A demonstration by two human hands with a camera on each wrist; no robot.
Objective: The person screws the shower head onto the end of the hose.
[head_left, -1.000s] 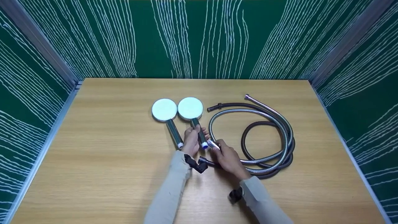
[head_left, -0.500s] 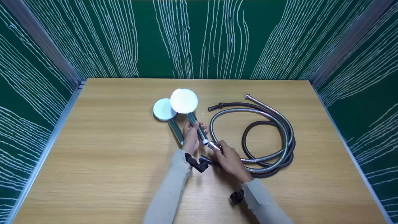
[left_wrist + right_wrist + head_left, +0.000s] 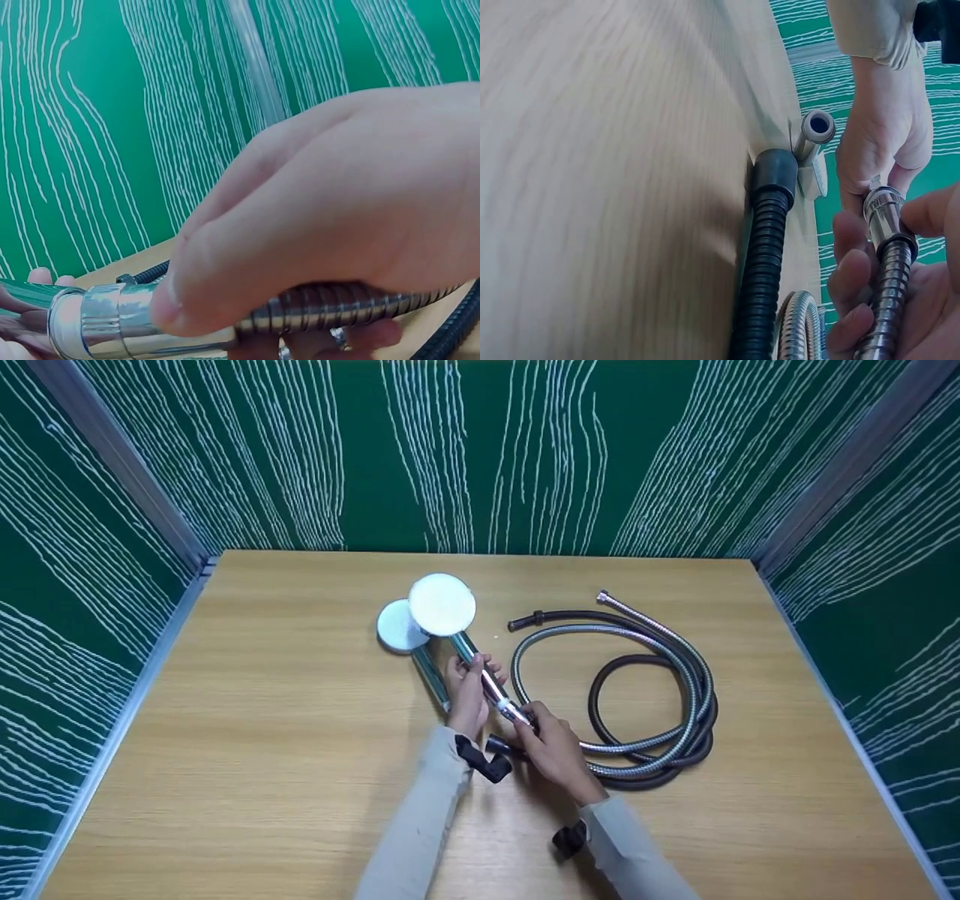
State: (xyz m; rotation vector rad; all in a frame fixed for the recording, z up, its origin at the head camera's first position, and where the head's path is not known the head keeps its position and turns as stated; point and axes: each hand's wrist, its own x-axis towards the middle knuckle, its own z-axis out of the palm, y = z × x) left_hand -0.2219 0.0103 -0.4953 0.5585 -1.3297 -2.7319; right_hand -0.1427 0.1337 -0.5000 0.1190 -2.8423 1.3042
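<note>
In the head view my left hand (image 3: 469, 690) grips the chrome handle of a shower head (image 3: 442, 605), its pale round face turned up. My right hand (image 3: 553, 750) pinches the chrome end nut (image 3: 139, 315) of a silver metal shower hose (image 3: 570, 628). In the left wrist view the nut sits in line with the handle's white-collared end, right up against it. Thumb and fingers of the right hand surround the nut and the ribbed hose below it in the right wrist view. A second shower head (image 3: 397, 626) lies on the table, partly covered by the held one.
A black shower hose (image 3: 634, 658) lies coiled together with the silver one on the right. One black hose end (image 3: 775, 172) rests beside the right hand. Green walls with white lines enclose the wooden table (image 3: 262, 735) at the back and sides.
The held shower head has risen off the table and shifted up and left over the other one. Its handle end and the hose nut, apart before, now meet.
</note>
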